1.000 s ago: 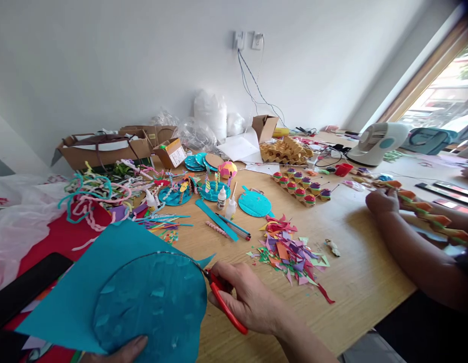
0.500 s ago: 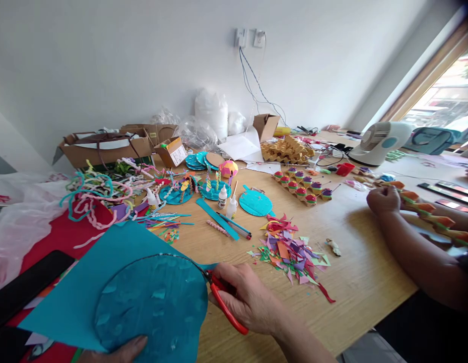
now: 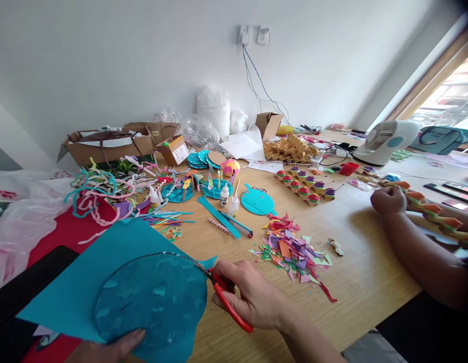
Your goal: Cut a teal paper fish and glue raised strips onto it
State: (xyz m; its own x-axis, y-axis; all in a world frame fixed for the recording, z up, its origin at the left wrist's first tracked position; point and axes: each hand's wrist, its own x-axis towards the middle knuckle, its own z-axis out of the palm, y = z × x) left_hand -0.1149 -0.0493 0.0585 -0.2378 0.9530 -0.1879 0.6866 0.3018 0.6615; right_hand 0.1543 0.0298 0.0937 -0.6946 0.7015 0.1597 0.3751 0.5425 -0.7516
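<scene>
The right hand [image 3: 252, 295] is wrapped around the red scissors [image 3: 236, 317], and their blades touch the right side of the big blue paper [image 3: 78, 287]. The left hand [image 3: 115, 348] grips the near edge of the blue paper, thumb on top, its other fingers hidden. A darker blue circle [image 3: 154, 297] sits on the blue paper. To the right of the blue paper, a pile of colorful scraps [image 3: 290, 252] lies on the counter [image 3: 362, 262]. Past the blue paper, two small bottles [image 3: 223, 196] stand beside a blue strip [image 3: 218, 217]. Well to the right of the blue paper, another person's hand [image 3: 388, 201] is at a bumpy strip [image 3: 430, 207].
</scene>
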